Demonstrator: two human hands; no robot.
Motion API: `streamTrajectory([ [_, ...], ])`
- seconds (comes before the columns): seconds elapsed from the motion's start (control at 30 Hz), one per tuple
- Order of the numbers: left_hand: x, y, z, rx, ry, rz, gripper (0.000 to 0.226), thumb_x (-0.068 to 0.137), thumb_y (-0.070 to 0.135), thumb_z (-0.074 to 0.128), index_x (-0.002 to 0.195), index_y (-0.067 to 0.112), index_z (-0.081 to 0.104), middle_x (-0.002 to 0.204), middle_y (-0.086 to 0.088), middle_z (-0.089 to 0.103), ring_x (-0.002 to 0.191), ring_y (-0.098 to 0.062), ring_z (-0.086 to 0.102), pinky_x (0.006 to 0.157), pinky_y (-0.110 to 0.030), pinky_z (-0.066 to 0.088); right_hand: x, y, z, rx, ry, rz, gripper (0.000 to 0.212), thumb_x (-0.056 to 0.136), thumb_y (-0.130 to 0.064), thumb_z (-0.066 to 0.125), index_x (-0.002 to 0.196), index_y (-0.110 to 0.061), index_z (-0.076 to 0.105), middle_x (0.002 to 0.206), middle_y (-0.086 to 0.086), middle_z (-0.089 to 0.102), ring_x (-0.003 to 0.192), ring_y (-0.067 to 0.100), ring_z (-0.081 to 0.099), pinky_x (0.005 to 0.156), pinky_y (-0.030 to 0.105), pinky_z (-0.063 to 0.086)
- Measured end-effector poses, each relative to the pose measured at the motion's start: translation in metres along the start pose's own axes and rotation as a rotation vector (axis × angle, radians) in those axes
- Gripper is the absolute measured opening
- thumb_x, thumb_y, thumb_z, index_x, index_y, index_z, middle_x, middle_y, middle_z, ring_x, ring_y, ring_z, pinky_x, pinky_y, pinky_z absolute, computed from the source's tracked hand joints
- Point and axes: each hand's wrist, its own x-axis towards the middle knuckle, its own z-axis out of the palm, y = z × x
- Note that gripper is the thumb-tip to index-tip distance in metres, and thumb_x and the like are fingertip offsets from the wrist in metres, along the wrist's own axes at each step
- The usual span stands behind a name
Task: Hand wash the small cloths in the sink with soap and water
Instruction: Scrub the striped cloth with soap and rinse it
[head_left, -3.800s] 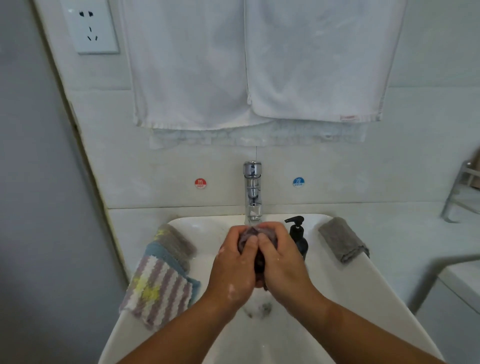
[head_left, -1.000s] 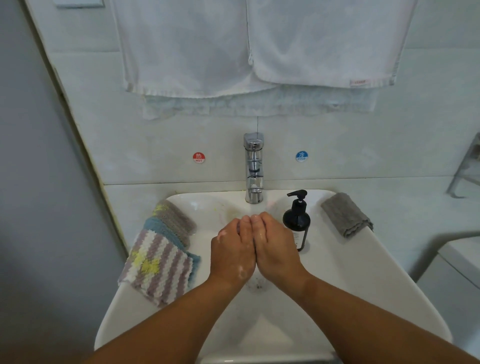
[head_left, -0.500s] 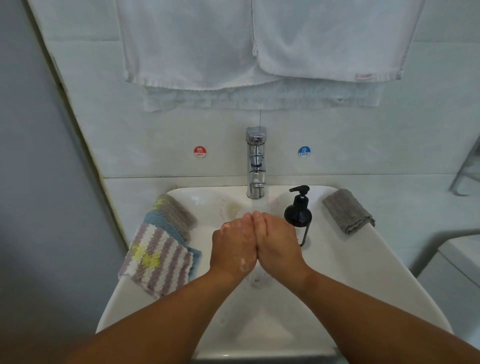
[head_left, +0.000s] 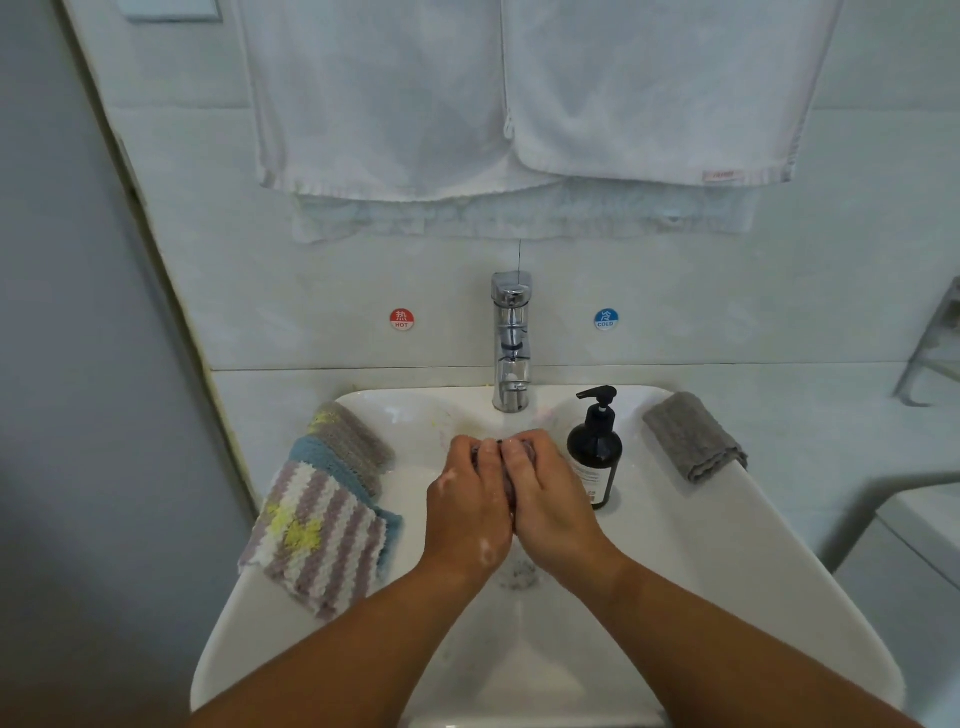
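My left hand (head_left: 467, 499) and my right hand (head_left: 550, 493) are pressed side by side over the white sink (head_left: 701, 597), below the chrome tap (head_left: 511, 343). Both grip a small dark purplish cloth (head_left: 508, 486) bunched between them; only slivers of it show at the fingertips and between the palms. Soap foam dots my left hand. A striped purple-and-white cloth (head_left: 317, 535) lies on the sink's left rim over a blue cloth (head_left: 324, 457) and a grey-brown one (head_left: 353, 439). A folded grey cloth (head_left: 693, 436) rests on the right rim.
A dark pump soap bottle (head_left: 595, 452) stands just right of my right hand. White towels (head_left: 519, 93) hang on the wall above the tap. Hot (head_left: 401, 319) and cold (head_left: 605, 319) stickers flank the tap. A metal rack (head_left: 930, 353) sits at the far right.
My hands stay together over the basin; the dark cloth now peeks out at my fingertips. The view has shifted slightly.
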Motion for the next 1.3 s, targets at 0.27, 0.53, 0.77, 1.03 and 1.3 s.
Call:
streamTrajectory([
  [0.27,-0.001,0.012,-0.008,0.690,-0.128,0.249,0.041,0.110,0.031,0.027,0.142,0.016,0.047,0.130,-0.002,0.063,0.116,-0.017,0.062,0.097,-0.023,0.045,0.010,0.008,0.001,-0.278,0.057,-0.146,0.043,0.109,-0.034,0.035,0.083,-0.017,0.065,0.073,-0.006,0.065,0.072,0.013,0.062,0.073,0.037,0.052],
  [0.53,-0.002,0.017,-0.010,0.837,-0.130,0.293,0.025,0.108,0.023,0.039,0.126,0.015,0.056,0.116,-0.003,0.070,0.106,-0.023,0.068,0.089,-0.028,0.052,0.001,-0.005,-0.003,-0.406,0.029,-0.200,0.046,0.103,-0.025,0.025,0.089,0.001,0.060,0.079,0.019,0.063,0.075,0.039,0.060,0.071,0.048,0.048],
  [0.77,0.000,0.015,-0.009,0.848,-0.132,0.312,0.025,0.109,0.023,0.037,0.126,0.015,0.054,0.116,-0.003,0.070,0.105,-0.022,0.067,0.088,-0.028,0.051,0.005,-0.001,-0.001,-0.542,0.014,-0.211,0.044,0.098,-0.023,0.026,0.094,0.000,0.064,0.076,0.014,0.065,0.067,0.033,0.064,0.061,0.045,0.054],
  [1.03,0.001,0.010,-0.007,0.830,-0.110,0.339,0.025,0.109,0.024,0.040,0.129,0.016,0.053,0.119,-0.003,0.069,0.107,-0.021,0.067,0.091,-0.028,0.051,0.005,0.000,-0.003,-0.608,0.000,-0.251,0.037,0.107,-0.017,0.030,0.101,0.000,0.062,0.091,0.018,0.065,0.086,0.036,0.062,0.077,0.043,0.048],
  [1.3,0.001,0.002,-0.005,0.019,-0.079,0.013,0.037,0.109,0.038,0.030,0.091,0.024,0.059,0.084,0.005,0.065,0.077,-0.012,0.060,0.068,-0.023,0.046,0.007,-0.006,-0.006,-0.096,0.022,0.013,0.023,0.103,-0.043,0.050,0.096,-0.022,0.058,0.080,-0.004,0.067,0.073,0.011,0.065,0.066,0.029,0.054],
])
